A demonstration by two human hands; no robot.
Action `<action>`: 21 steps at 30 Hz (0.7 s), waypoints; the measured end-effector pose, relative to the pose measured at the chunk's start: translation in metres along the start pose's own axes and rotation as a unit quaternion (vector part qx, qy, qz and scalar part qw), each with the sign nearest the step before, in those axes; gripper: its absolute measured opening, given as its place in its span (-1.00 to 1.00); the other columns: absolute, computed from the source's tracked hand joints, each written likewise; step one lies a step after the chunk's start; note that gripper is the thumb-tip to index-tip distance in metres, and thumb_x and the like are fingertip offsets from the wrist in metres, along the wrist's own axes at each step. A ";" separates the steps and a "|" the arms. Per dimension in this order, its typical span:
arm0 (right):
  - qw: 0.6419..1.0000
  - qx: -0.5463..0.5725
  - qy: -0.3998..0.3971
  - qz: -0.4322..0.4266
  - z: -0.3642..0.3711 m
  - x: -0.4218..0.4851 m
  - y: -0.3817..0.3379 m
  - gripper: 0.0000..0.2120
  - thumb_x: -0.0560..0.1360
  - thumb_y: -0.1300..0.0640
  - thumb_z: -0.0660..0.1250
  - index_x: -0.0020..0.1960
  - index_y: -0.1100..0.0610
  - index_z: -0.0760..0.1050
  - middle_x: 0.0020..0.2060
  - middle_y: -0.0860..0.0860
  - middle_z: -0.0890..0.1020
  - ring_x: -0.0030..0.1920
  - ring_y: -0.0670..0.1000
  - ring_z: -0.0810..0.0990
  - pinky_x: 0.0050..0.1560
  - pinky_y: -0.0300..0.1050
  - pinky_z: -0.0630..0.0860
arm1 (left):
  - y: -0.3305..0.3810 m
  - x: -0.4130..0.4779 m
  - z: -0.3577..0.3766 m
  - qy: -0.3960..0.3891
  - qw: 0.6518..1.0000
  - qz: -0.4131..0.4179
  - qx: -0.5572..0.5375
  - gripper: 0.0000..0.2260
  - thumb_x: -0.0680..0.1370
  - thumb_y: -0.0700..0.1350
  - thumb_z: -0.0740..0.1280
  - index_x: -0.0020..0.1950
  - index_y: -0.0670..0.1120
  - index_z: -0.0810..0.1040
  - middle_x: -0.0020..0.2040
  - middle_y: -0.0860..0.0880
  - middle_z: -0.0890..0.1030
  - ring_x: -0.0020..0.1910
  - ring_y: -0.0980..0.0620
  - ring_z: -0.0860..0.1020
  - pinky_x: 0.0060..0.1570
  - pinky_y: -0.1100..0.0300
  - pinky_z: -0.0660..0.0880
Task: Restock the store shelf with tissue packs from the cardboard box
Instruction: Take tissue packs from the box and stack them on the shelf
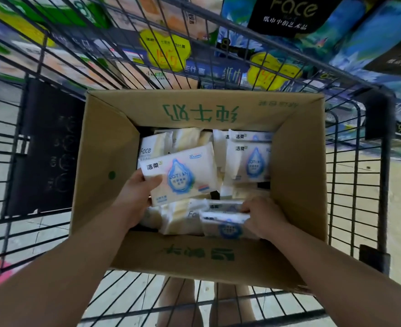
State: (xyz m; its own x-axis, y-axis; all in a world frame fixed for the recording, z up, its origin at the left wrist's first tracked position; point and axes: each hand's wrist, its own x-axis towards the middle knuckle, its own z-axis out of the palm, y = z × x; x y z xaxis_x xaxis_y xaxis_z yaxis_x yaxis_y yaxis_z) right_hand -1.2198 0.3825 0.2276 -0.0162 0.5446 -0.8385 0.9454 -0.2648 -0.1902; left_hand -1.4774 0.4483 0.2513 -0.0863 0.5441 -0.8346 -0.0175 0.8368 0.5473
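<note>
Beyond a wire cart (354, 161), the store shelf (220, 73) shows stocked tissue goods and yellow price tags (165, 51). I note the cardboard box (296, 175) sitting in the cart, flaps open, with loose tissue packs (249, 159) heaped inside. My left hand (135, 197) is clamped on one pack (185, 175), thumb on its face, over the heap. My right hand (263, 218) is curled round the end of a second pack (225, 220) near the box's front wall.
</note>
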 end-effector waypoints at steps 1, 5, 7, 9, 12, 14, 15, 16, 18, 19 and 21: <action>0.998 0.060 -0.002 0.005 -0.001 -0.001 -0.001 -0.71 0.47 0.18 0.31 0.17 -0.04 0.53 0.18 0.04 0.53 0.15 0.07 0.50 0.11 -0.11 0.48 | 0.002 -0.003 -0.001 -0.002 1.000 0.000 -0.003 -0.85 0.59 -0.23 0.25 0.00 0.02 0.51 -0.01 -0.02 0.63 -0.02 -0.08 0.60 0.14 -0.14 0.46; 0.977 0.214 0.021 0.004 -0.017 -0.010 -0.006 -0.65 0.47 0.21 0.37 0.25 0.11 0.49 0.21 0.07 0.54 0.19 0.06 0.51 0.04 -0.21 0.41 | 0.013 -0.016 -0.011 -0.008 0.999 0.003 -0.039 -0.77 0.57 -0.21 0.28 0.22 -0.08 0.51 0.14 -0.15 0.63 0.14 -0.21 0.58 0.23 -0.30 0.41; 0.964 0.263 0.030 0.001 -0.029 -0.014 -0.009 -0.58 0.47 0.22 0.37 0.32 0.16 0.45 0.21 0.10 0.53 0.20 0.09 0.51 0.03 -0.18 0.42 | 0.017 -0.022 -0.017 -0.013 0.996 0.007 -0.084 -0.73 0.56 -0.21 0.30 0.25 -0.08 0.51 0.16 -0.17 0.63 0.15 -0.24 0.59 0.20 -0.34 0.41; 0.957 0.289 0.037 -0.008 -0.042 -0.021 -0.011 -0.58 0.45 0.26 0.36 0.31 0.16 0.46 0.12 0.09 0.54 0.08 0.07 0.54 -0.03 -0.16 0.46 | 0.024 -0.032 -0.020 -0.017 0.991 0.013 -0.129 -0.72 0.55 -0.20 0.29 0.27 -0.08 0.50 0.17 -0.19 0.62 0.15 -0.24 0.58 0.20 -0.33 0.41; 0.941 0.331 0.068 -0.028 -0.064 -0.041 -0.017 -0.58 0.35 0.14 0.40 0.19 0.13 0.48 0.00 0.06 0.52 -0.09 0.01 0.51 -0.18 -0.19 0.43 | 0.035 -0.053 -0.021 -0.026 0.985 0.033 -0.168 -0.77 0.59 -0.23 0.23 0.22 -0.10 0.53 0.18 -0.20 0.61 0.17 -0.23 0.58 0.24 -0.24 0.42; 0.924 0.366 0.101 -0.036 -0.080 -0.058 -0.020 -0.49 0.20 0.02 0.35 0.12 0.15 0.50 -0.03 0.07 0.55 -0.06 0.05 0.54 -0.14 -0.14 0.43 | 0.043 -0.067 -0.021 -0.032 0.979 0.042 -0.197 -0.79 0.59 -0.27 0.20 0.16 -0.11 0.56 0.18 -0.23 0.60 0.18 -0.26 0.56 0.26 -0.26 0.39; 0.914 0.389 0.111 -0.043 -0.088 -0.066 -0.021 -0.48 0.17 0.01 0.33 0.11 0.15 0.52 -0.04 0.07 0.57 -0.07 0.05 0.56 -0.14 -0.13 0.44 | 0.048 -0.076 -0.021 -0.028 0.976 0.044 -0.210 -0.79 0.59 -0.28 0.20 0.13 -0.12 0.56 0.18 -0.25 0.60 0.18 -0.27 0.56 0.25 -0.28 0.39; 0.900 0.417 0.113 -0.047 -0.097 -0.074 -0.023 -0.51 0.17 0.02 0.35 0.08 0.13 0.54 -0.05 0.08 0.59 -0.10 0.05 0.57 -0.17 -0.13 0.45 | 0.052 -0.085 -0.021 -0.022 0.974 0.045 -0.219 -0.80 0.58 -0.30 0.20 0.12 -0.13 0.56 0.17 -0.27 0.59 0.17 -0.28 0.56 0.23 -0.30 0.40; 0.867 0.478 0.127 -0.058 -0.115 -0.089 -0.029 -0.74 0.27 0.12 0.43 -0.05 0.08 0.56 -0.14 0.08 0.61 -0.21 0.04 0.58 -0.23 -0.13 0.45 | 0.063 -0.104 -0.021 -0.020 0.971 0.054 -0.233 -0.79 0.58 -0.30 0.20 0.17 -0.16 0.53 0.15 -0.27 0.60 0.13 -0.27 0.58 0.11 -0.29 0.49; 0.849 0.507 0.134 -0.068 -0.125 -0.096 -0.031 -0.85 0.34 0.22 0.43 -0.11 0.07 0.55 -0.20 0.07 0.61 -0.26 0.03 0.57 -0.26 -0.14 0.44 | 0.068 -0.112 -0.021 -0.024 0.968 0.061 -0.242 -0.77 0.58 -0.30 0.20 0.20 -0.17 0.51 0.13 -0.26 0.61 0.09 -0.26 0.60 0.02 -0.27 0.54; 0.823 0.544 0.141 -0.081 -0.146 -0.111 -0.038 -0.84 0.38 0.31 0.41 -0.11 0.09 0.56 -0.26 0.07 0.61 -0.27 0.07 0.57 -0.24 -0.14 0.45 | 0.080 -0.128 -0.023 -0.021 0.965 0.079 -0.249 -0.79 0.58 -0.30 0.20 0.18 -0.15 0.51 0.07 -0.23 0.64 -0.07 -0.20 0.66 -0.20 -0.16 0.62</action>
State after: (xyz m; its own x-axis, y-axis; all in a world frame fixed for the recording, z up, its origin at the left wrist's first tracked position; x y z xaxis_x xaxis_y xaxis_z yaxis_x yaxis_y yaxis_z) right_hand -1.2060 0.4479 0.4024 0.1074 0.7655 -0.6344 0.0839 -0.6428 -0.7615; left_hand -1.4907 0.4444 0.4033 -0.0865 0.6731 -0.7345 -0.4840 0.6160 0.6215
